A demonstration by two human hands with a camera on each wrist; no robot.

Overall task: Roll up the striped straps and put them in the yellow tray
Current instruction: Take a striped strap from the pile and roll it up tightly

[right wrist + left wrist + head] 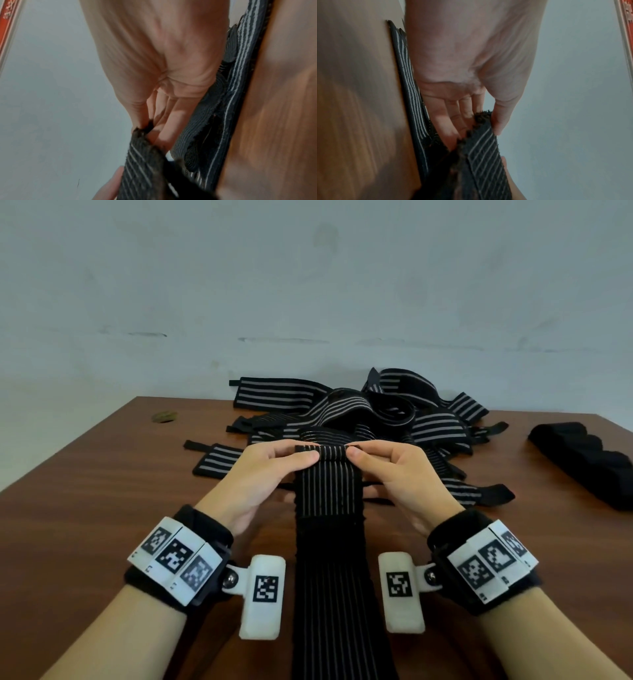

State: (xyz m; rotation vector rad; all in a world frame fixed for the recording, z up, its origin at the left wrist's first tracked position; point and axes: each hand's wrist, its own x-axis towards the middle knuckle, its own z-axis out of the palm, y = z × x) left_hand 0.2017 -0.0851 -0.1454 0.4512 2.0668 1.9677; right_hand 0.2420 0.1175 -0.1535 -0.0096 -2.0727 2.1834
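A long black strap with thin grey stripes (330,498) runs from the table's middle toward me and off the near edge. Its far end is folded over into a small roll. My left hand (274,465) pinches the roll's left side, thumb on top. My right hand (383,463) pinches the right side the same way. The left wrist view shows my thumb and fingers on the strap's fuzzy end (484,135). The right wrist view shows that same strap end (142,142) pinched. Behind my hands lies a pile of loose striped straps (370,412). No yellow tray is in view.
The brown wooden table (102,491) ends at a pale wall behind. A plain black padded piece (585,460) lies at the right edge. A small brownish spot (164,416) sits at the far left. Single straps (214,462) spread out left of the pile.
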